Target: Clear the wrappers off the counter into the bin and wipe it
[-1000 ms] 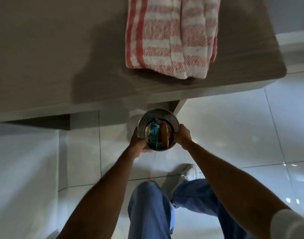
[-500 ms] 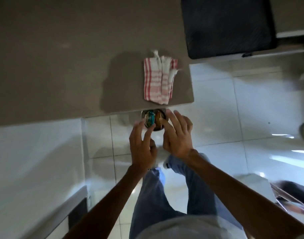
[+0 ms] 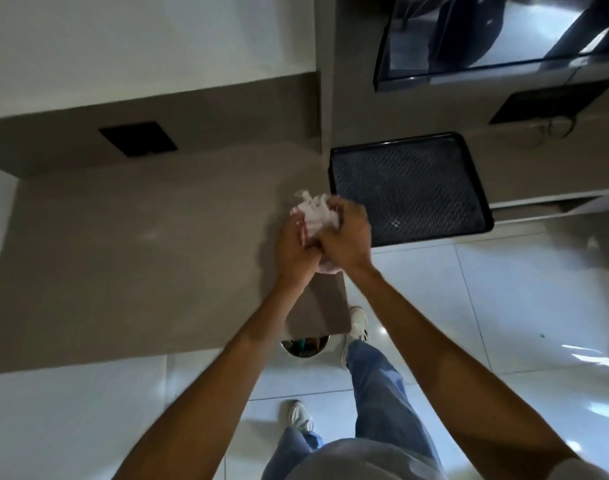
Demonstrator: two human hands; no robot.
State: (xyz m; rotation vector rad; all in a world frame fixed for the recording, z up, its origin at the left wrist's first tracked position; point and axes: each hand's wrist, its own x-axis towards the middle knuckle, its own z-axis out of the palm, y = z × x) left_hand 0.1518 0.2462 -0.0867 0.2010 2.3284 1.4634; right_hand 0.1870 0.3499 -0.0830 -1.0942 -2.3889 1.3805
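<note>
I am now bunching the striped cloth (image 3: 313, 216) in my left hand (image 3: 294, 251) and right hand (image 3: 348, 237) mid-frame, having let go of the bin (image 3: 305, 346) below, so wiping the counter (image 3: 140, 244) comes next.

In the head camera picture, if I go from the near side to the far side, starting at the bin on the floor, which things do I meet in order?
bin → left hand and right hand, both on the cloth → black tray → black wall plate
</note>
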